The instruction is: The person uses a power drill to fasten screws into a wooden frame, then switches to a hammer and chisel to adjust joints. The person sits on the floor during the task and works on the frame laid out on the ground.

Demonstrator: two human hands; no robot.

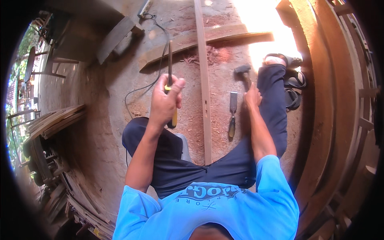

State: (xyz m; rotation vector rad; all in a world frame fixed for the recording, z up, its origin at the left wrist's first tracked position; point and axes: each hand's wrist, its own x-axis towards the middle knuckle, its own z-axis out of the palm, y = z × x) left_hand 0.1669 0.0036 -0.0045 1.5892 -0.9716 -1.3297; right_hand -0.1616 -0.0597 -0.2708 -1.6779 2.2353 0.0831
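My left hand (166,100) is raised and closed around the yellow and black handle of a narrow-bladed chisel (170,62), whose blade points away from me. Low over the floor, my right hand (253,97) grips the wooden handle of a hammer (242,70) with a dark head. A second chisel (233,108), wider in the blade, lies on the floor between the hammer and a long wooden bar (202,60). The bar runs away from me between my legs and has small slots cut in it near its middle.
Under the bar's far part lies a wooden plank (216,39) set crosswise. Wood shavings (196,58) litter the floor. A dark cable (164,50) trails at the left from a power strip (145,8). Sandals (294,96) sit beside my right leg, near large timber (326,80). Stacked boards (56,122) stand left.
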